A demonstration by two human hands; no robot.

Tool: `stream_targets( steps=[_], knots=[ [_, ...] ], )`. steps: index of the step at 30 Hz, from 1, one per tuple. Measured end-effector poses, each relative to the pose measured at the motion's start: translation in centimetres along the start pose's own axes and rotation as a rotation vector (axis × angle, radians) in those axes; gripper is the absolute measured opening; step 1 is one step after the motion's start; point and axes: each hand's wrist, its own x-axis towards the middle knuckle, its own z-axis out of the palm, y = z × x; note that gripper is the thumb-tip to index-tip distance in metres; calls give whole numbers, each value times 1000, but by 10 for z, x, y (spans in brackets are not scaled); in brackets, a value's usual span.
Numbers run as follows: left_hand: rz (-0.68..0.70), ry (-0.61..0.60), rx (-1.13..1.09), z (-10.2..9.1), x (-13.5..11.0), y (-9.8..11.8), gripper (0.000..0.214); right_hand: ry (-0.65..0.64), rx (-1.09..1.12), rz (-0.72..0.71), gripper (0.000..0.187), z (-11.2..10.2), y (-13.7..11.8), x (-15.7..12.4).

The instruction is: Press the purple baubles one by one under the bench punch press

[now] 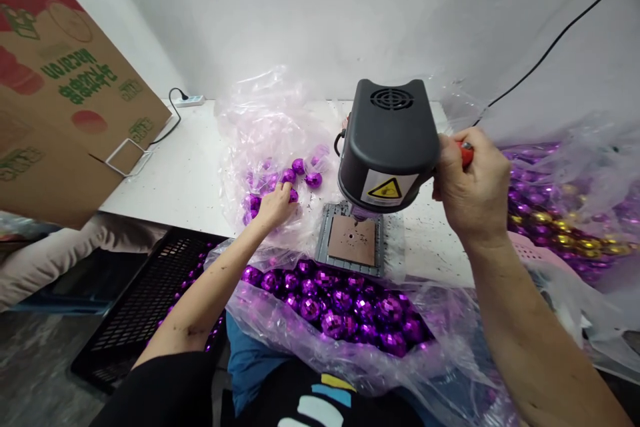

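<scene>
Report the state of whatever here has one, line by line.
Left hand: fingers on purple ball.
Right hand: closed around red handle.
Black machine: running or stopped, unclear.
Brown plate: littered.
Lap bag: open, holding purple balls.
Table bag: crumpled.
Black crate: holding purple balls.
Power strip: plug inserted.

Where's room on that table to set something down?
On the speckled white table between the brown printed cardboard box and crumpled translucent plastic. Another patch shows between the square brown pad and right hand. It's crowded around the left hand, among shiny purple faceted balls.

Box (pixel 60 107) reads "Macaron"; machine (pixel 393 133) bears warning triangle (pixel 385 189).
</scene>
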Motion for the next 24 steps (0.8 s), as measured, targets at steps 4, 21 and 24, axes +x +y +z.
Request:
stream_targets(
  steps=[4,21,24],
  knots=[
    [5,-48,-895,-22,-25,11,42,-6,19,-4,44,2,0,0],
    [40,-233,-1225,55,-63,74,51,9,78,-12,45,3,-1,-1],
    [156,-100,-1003,66,-62,80,43,2,90,-7,45,3,-1,-1]
  ],
)
